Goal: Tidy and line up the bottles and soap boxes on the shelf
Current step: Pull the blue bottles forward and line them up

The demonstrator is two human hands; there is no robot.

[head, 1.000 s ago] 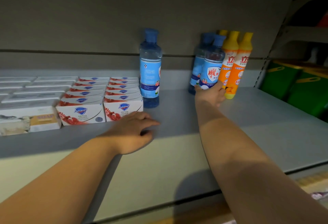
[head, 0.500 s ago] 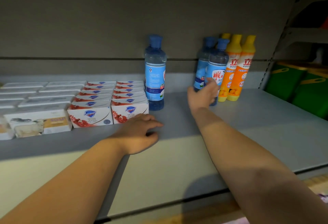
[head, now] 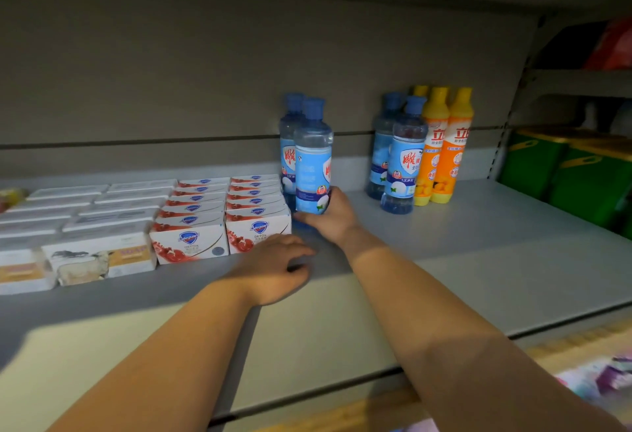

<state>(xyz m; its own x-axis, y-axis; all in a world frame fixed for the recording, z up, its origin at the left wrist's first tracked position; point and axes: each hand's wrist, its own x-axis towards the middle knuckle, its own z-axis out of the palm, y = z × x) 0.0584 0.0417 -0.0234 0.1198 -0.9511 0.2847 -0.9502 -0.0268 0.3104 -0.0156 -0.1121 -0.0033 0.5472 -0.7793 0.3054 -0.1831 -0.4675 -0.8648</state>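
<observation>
Right hand: the right hand (head: 330, 214) is curling its fingers and thumb round the lower part of the held blue bottle (head: 313, 165), gripping it upright.
Held bottle's place: it is standing just right of the front red-and-white soap box (head: 258, 231). The hand is hiding part of its base, so contact with the shelf cannot be told.
Bottle behind: a second blue bottle (head: 288, 144) is standing right behind the held one, nearer the back wall.
Left hand: the left hand (head: 273, 267) is lying palm down on the shelf (head: 444, 260), its fingers relaxed and lightly spread, holding nothing, just in front of the soap boxes.
Right-hand bottles: a pair of blue bottles (head: 403, 165) is standing one behind the other, well apart from the held one. The orange bottles (head: 444, 144) with yellow caps are touching that pair on its right.
Soap boxes: the red-and-white soap boxes (head: 189, 242) are sitting in two rows running to the back. The white soap boxes (head: 99, 255) are filling further rows to their left.
Far right: green packages (head: 581, 175) are lying on the neighbouring shelf.
</observation>
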